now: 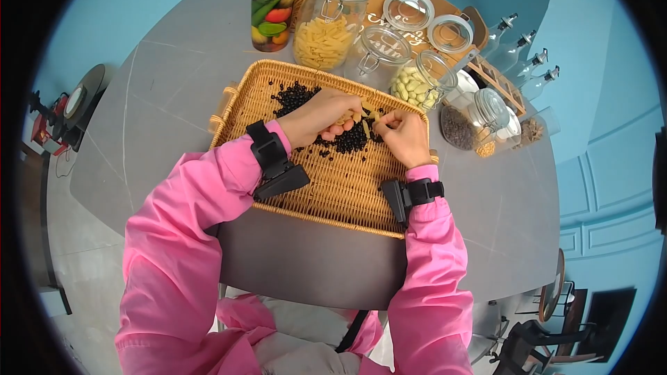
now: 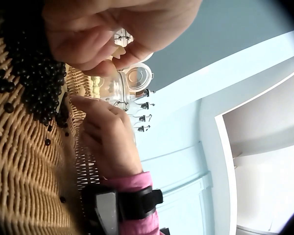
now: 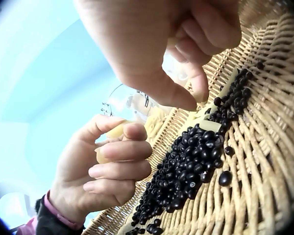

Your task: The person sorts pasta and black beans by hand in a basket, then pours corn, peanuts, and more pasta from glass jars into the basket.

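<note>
In the head view, my left hand curls over the wicker tray and grips pieces of penne. The right wrist view shows this penne poking out between thumb and fingers of that hand. My right hand is at the tray's right side, its thumb and index tips close together, low over loose penne lying on black beans. I cannot tell whether a piece sits between those tips. The beans spread across the tray's far half, partly hidden behind the left hand.
The wicker tray rests on a grey table. Along its far side stand a jar of penne, a jar of colourful vegetables, and a jar of pale green pieces. Several glass bottles stand at the back right.
</note>
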The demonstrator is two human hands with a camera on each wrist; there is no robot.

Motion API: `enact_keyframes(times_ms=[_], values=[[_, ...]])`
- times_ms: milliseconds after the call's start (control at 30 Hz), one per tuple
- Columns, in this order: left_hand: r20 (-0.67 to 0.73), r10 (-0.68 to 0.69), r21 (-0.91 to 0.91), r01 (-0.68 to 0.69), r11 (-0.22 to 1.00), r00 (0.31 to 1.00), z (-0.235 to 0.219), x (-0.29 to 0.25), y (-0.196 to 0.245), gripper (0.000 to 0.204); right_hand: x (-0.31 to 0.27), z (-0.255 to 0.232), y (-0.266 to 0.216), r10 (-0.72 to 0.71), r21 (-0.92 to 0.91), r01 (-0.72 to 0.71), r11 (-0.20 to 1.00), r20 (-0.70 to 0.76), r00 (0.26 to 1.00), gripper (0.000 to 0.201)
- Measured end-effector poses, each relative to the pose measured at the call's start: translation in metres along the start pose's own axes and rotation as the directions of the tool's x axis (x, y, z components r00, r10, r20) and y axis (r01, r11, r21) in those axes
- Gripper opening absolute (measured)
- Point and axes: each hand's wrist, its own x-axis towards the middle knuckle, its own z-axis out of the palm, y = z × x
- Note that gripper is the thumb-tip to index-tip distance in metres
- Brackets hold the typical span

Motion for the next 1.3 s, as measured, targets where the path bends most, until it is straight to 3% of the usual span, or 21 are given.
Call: enact_keyframes(times_ms=[67, 267, 567, 700, 800, 900, 933, 1033, 1100, 1167, 1200, 1267, 1300], values=[[-0.035, -0.006, 0.016, 0.007, 1.000, 0.999, 0.001, 0.002, -0.002, 0.015, -0.001, 0.002, -0.002, -0.061, 0.029, 0.060, 0.998, 0.012, 0.998, 0.019], [-0.036, 0.048, 0.124, -0.043, 0.991, 0.998, 0.001, 0.003, -0.002, 0.018, -0.004, 0.004, -0.010, -0.070, -0.061, 0.076, 0.995, 0.090, 0.993, 0.017], [0.030, 0.055, 0.158, -0.059, 0.986, 0.998, -0.006, 0.009, -0.006, 0.017, -0.003, 0.009, -0.009, -0.110, -0.102, 0.114, 0.988, 0.048, 0.993, 0.018], [0.070, -0.012, 0.046, 0.009, 0.999, 0.997, -0.013, 0.010, -0.001, 0.018, -0.003, 0.012, -0.006, -0.176, -0.110, 0.176, 0.978, 0.005, 0.984, 0.019], [0.099, -0.016, -0.165, 0.032, 0.986, 0.995, -0.017, 0.010, 0.004, 0.017, -0.004, 0.011, -0.008, -0.163, -0.034, 0.160, 0.987, -0.156, 0.974, 0.017], [0.108, 0.067, -0.149, -0.050, 0.988, 0.992, -0.022, 0.008, 0.025, 0.021, -0.006, 0.006, -0.014, -0.137, 0.031, 0.144, 0.989, -0.163, 0.977, 0.016], [0.146, 0.091, -0.107, -0.076, 0.991, 0.985, -0.027, 0.008, 0.039, 0.025, -0.006, 0.007, -0.015, -0.145, 0.020, 0.151, 0.988, -0.186, 0.972, 0.016], [0.039, 0.235, 0.063, -0.237, 0.969, 0.971, -0.027, 0.008, 0.097, 0.023, -0.005, 0.013, -0.009, -0.215, 0.009, 0.221, 0.975, -0.210, 0.954, 0.018], [-0.030, 0.385, 0.243, -0.367, 0.898, 0.922, -0.036, 0.019, 0.135, 0.022, -0.008, 0.009, -0.014, -0.217, 0.038, 0.228, 0.973, -0.191, 0.957, 0.016], [-0.208, 0.484, 0.382, -0.385, 0.840, 0.850, -0.040, 0.029, 0.165, 0.022, -0.008, 0.008, -0.014, -0.221, 0.060, 0.234, 0.970, -0.176, 0.959, 0.014], [-0.203, 0.486, 0.389, -0.386, 0.836, 0.850, -0.048, 0.038, 0.176, 0.022, -0.006, 0.012, -0.011, -0.243, 0.053, 0.256, 0.965, -0.179, 0.954, 0.014], [-0.224, 0.605, 0.753, -0.259, 0.605, 0.764, -0.061, 0.053, 0.185, 0.021, -0.007, 0.011, -0.011, -0.262, 0.045, 0.276, 0.960, -0.191, 0.946, 0.014], [-0.215, 0.609, 0.756, -0.265, 0.599, 0.763, -0.064, 0.058, 0.184, 0.021, -0.008, 0.010, -0.013, -0.241, 0.040, 0.250, 0.967, -0.158, 0.957, 0.014]])
